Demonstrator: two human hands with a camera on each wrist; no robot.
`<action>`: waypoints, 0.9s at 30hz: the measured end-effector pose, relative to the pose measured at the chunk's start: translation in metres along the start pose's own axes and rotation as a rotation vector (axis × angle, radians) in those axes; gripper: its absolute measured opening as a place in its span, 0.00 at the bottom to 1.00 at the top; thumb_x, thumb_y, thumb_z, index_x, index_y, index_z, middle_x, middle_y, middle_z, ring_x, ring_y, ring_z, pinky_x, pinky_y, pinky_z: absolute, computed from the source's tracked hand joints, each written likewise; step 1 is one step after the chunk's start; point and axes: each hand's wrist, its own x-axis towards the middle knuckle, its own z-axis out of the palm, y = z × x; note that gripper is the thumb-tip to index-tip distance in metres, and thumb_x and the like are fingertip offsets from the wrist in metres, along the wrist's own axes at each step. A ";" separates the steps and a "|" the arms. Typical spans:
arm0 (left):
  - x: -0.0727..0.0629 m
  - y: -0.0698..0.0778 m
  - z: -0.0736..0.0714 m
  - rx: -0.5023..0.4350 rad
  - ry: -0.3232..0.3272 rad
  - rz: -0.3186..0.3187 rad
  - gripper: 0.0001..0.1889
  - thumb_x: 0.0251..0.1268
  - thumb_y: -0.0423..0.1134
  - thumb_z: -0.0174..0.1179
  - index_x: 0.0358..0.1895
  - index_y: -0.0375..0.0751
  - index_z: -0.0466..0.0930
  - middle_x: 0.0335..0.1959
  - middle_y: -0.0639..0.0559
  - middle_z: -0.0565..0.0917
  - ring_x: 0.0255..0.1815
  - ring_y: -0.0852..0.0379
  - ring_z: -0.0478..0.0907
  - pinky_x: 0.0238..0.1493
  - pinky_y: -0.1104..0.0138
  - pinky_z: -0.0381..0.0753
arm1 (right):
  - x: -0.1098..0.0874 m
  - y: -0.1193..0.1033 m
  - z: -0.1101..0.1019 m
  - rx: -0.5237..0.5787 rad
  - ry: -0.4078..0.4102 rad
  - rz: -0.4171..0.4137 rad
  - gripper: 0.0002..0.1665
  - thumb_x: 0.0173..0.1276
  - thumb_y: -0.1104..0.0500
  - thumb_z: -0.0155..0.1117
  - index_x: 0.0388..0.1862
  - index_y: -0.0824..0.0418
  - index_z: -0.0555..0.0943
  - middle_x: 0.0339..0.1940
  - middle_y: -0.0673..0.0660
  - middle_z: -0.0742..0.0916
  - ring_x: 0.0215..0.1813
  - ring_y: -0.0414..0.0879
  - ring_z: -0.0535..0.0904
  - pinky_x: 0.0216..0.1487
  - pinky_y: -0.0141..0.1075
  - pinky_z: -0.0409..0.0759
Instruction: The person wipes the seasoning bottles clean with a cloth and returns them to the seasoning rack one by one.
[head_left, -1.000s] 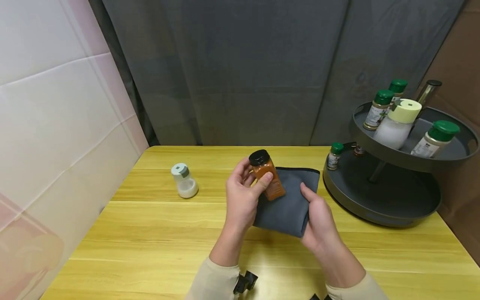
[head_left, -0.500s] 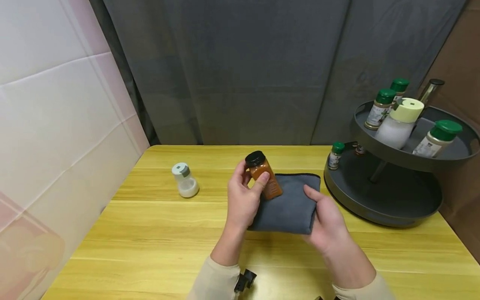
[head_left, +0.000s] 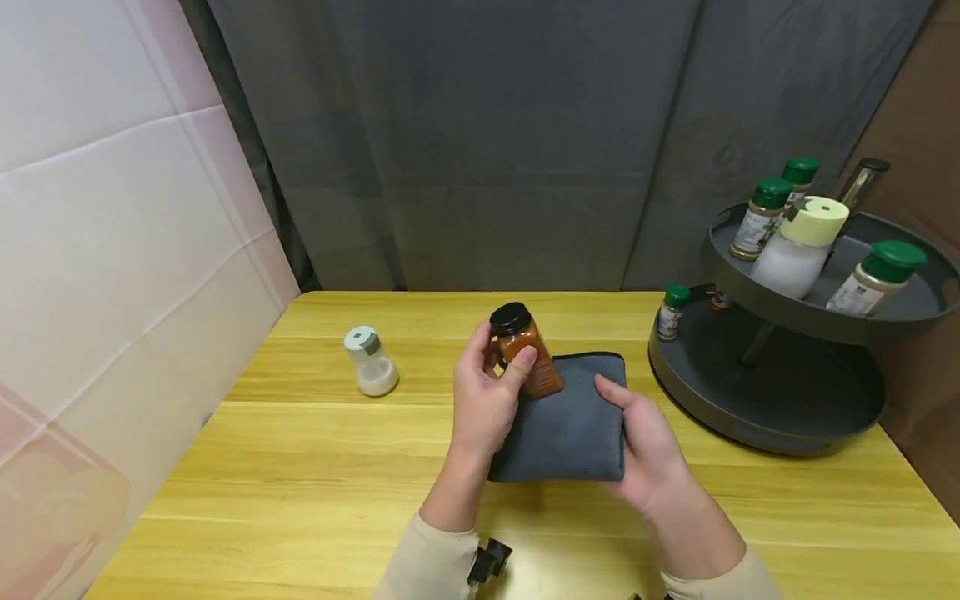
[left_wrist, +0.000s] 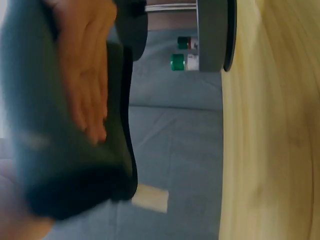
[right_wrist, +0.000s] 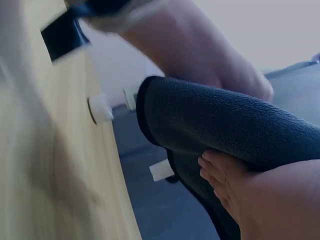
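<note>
Here, a person's left grip (head_left: 486, 402) pinches a black-capped jar (head_left: 545, 372) above the desk (head_left: 300, 483), long axis tilted, cap leaning left, base toward the gray cloth (head_left: 570, 433); the right grip (head_left: 651, 442), farther from the jar, holds the cloth's right side.

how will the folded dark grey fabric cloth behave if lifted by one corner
The cloth will probably flop, since it bends into a rounded curve in the right wrist view. Its fuzzy-looking surface suggests little slipping, and being fabric, it's likely light.
</note>
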 end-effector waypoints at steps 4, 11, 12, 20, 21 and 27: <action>0.001 0.003 -0.001 -0.043 -0.028 0.013 0.25 0.69 0.24 0.68 0.68 0.30 0.77 0.59 0.31 0.83 0.58 0.46 0.84 0.58 0.68 0.87 | 0.003 -0.006 -0.001 -0.010 0.009 -0.034 0.40 0.89 0.41 0.32 0.90 0.48 0.35 0.87 0.50 0.58 0.67 0.37 0.81 0.74 0.37 0.78; -0.002 0.003 0.000 -0.054 -0.049 0.004 0.25 0.71 0.25 0.66 0.70 0.30 0.76 0.60 0.31 0.83 0.58 0.46 0.84 0.58 0.66 0.88 | 0.006 -0.001 -0.001 -0.069 -0.078 0.032 0.39 0.89 0.40 0.35 0.88 0.55 0.44 0.73 0.50 0.77 0.67 0.40 0.82 0.71 0.39 0.81; -0.002 0.003 -0.001 -0.058 -0.041 0.001 0.25 0.70 0.25 0.66 0.70 0.30 0.76 0.60 0.31 0.83 0.58 0.47 0.84 0.57 0.67 0.88 | 0.005 -0.002 -0.003 -0.070 -0.089 0.042 0.39 0.89 0.40 0.37 0.88 0.56 0.43 0.69 0.50 0.79 0.65 0.41 0.84 0.69 0.39 0.83; -0.001 0.003 0.000 -0.101 -0.037 0.042 0.24 0.70 0.26 0.68 0.68 0.29 0.77 0.59 0.29 0.83 0.57 0.52 0.84 0.56 0.67 0.88 | 0.005 -0.023 -0.012 -0.028 -0.032 -0.029 0.42 0.89 0.42 0.39 0.90 0.48 0.34 0.72 0.47 0.75 0.61 0.40 0.86 0.65 0.39 0.86; -0.001 0.003 0.001 -0.103 -0.041 0.053 0.24 0.69 0.26 0.68 0.67 0.29 0.78 0.59 0.29 0.83 0.56 0.52 0.84 0.57 0.67 0.88 | 0.008 -0.021 -0.010 -0.033 -0.025 -0.032 0.42 0.89 0.42 0.37 0.90 0.48 0.35 0.74 0.48 0.73 0.63 0.39 0.85 0.67 0.39 0.84; -0.001 -0.001 0.001 -0.078 -0.025 0.072 0.25 0.69 0.27 0.68 0.68 0.30 0.78 0.58 0.29 0.83 0.57 0.53 0.84 0.59 0.67 0.87 | 0.017 -0.006 0.004 -0.070 -0.025 0.027 0.37 0.89 0.41 0.33 0.87 0.55 0.47 0.71 0.50 0.76 0.65 0.40 0.82 0.69 0.37 0.82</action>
